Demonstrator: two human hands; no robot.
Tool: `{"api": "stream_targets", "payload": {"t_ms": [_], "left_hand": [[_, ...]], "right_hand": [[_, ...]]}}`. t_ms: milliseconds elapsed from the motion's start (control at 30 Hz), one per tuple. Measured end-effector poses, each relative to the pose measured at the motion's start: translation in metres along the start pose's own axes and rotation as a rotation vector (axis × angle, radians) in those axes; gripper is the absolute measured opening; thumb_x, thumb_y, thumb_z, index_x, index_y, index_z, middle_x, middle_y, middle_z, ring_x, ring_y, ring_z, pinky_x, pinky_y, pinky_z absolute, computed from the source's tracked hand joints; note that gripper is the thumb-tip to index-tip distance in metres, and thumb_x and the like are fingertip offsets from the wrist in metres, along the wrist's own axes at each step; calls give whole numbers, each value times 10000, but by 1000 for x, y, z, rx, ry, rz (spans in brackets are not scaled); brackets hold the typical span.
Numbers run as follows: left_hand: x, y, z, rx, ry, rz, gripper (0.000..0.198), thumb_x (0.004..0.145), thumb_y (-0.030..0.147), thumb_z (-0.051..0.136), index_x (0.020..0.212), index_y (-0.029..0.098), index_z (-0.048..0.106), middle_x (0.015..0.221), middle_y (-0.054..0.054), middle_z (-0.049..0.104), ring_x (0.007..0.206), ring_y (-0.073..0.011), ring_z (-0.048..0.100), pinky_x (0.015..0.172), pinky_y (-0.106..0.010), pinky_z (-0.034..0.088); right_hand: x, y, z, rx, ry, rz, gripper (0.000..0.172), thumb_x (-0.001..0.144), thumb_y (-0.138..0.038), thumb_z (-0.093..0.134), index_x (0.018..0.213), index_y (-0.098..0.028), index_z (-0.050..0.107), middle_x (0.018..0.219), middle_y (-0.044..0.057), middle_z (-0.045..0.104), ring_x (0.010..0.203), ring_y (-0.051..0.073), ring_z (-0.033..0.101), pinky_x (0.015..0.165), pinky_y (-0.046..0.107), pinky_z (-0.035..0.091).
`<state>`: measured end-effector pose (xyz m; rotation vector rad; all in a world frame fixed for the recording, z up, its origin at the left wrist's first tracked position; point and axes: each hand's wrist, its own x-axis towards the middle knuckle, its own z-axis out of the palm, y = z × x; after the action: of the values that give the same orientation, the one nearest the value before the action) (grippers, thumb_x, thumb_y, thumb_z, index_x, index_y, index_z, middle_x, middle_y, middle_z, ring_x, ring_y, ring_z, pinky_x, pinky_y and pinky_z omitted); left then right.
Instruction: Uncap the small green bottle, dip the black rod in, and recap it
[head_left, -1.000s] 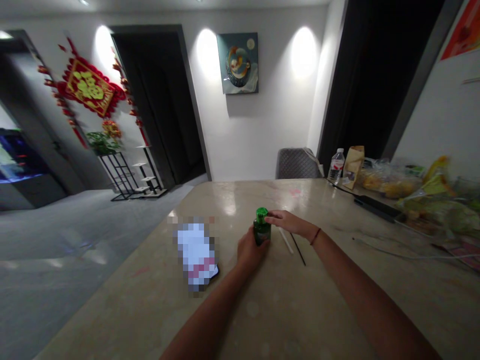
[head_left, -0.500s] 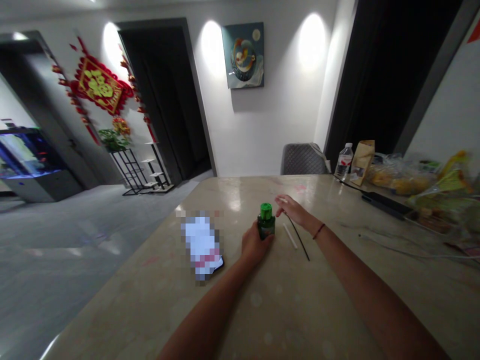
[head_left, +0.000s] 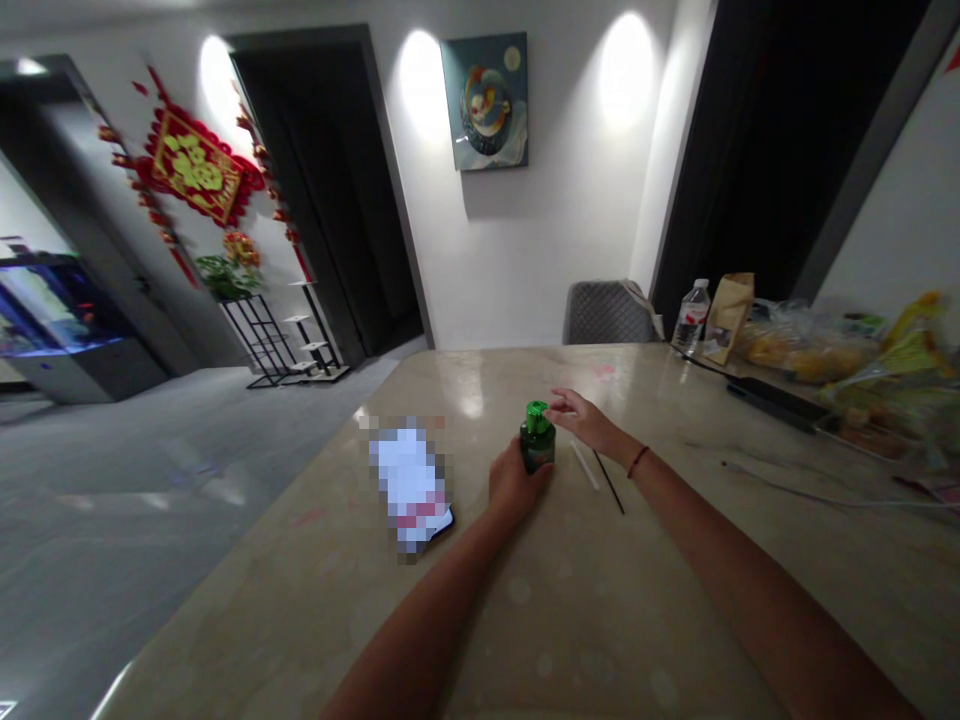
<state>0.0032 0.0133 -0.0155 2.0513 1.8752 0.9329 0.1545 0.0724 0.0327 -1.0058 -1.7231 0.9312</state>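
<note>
A small dark green bottle (head_left: 538, 452) with a bright green cap (head_left: 536, 412) stands upright on the table. My left hand (head_left: 517, 480) is wrapped round its lower body from the left. Close by on the other side, my right hand (head_left: 581, 418) has its fingers stretched out and apart, the tips at the right edge of the cap; whether they touch it I cannot tell. Below that hand lie a short white stick (head_left: 585, 467) and a thin black stick (head_left: 610, 485), whose upper end is hidden by the hand.
A phone (head_left: 412, 485), its screen blurred out, lies left of the bottle on the stone-look table (head_left: 540, 620). Along the right side are a water bottle (head_left: 691, 318), a paper bag (head_left: 729, 318), plastic bags (head_left: 810, 345), a black power strip (head_left: 776, 402) and a white cable (head_left: 810, 493). A grey chair (head_left: 607, 313) stands behind.
My right hand has come closer to the cap, its fingertips now at the cap's edge. My left hand keeps its hold on the bottle. The whole view has shifted slightly.
</note>
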Motion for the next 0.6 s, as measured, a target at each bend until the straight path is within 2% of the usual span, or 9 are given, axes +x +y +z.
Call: {"api": "stream_targets", "payload": {"t_ms": [67,167,367,600], "left_hand": [[0,-1,0,-4,-3,1,556,701,414,566,1184,218,373,1047,-56,590,905,-183,553,764,-267,386],[-1,0,0,-9,-10,-1,556,703,406,564,1188,218,369,1049,-57,589,922,-186,548,781,-272,385],[0,-1,-1,-12,4,-19,597,687,328,574,1224,192,349,1125,-77,551,1024,-199,506,882,-288,352],[1,-4,3,95,21,-105,638,720,317,502,1273,71,303,1285,-141,409,1193,-214,358,1008,-295,240]], "right_hand": [[-3,-2,4,-1,-90,-59,461,690,-316,593,1105,-149,481,1030,85,589,915,155,567,810,301,441],[-5,-3,9,-49,-142,-124,429,676,-292,612,1070,-153,515,1047,81,590,950,167,562,842,320,434],[7,10,17,-150,-56,-159,469,642,-244,641,1077,-160,487,1026,78,592,916,158,573,785,303,470],[58,26,28,-262,60,-92,424,660,-207,611,1061,-132,496,1019,103,603,928,162,570,829,327,439]]}}
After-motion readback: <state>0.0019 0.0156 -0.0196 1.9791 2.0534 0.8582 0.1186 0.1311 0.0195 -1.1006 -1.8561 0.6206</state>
